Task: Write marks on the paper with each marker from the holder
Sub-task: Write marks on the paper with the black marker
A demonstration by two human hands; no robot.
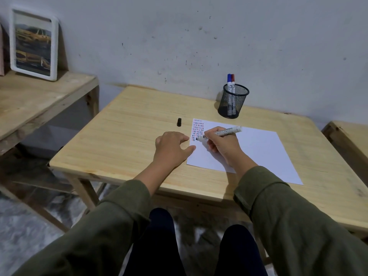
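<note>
A white sheet of paper (256,148) lies on the wooden table (129,140), with rows of short red, blue and black marks in its top-left corner. My right hand (221,145) grips a white marker (225,132), its black tip touching the paper just below the marks. My left hand (172,147) rests flat on the table, fingertips on the paper's left edge. The marker's black cap (179,122) stands on the table to the left of the paper. A black mesh holder (233,101) behind the paper contains a blue-capped marker (229,80) and a red-capped marker (233,79).
The table stands against a grey wall. A lower wooden shelf (35,104) at the left carries a white-framed picture (34,44). Another wooden surface (350,136) shows at the right edge. My knees are under the table's front edge.
</note>
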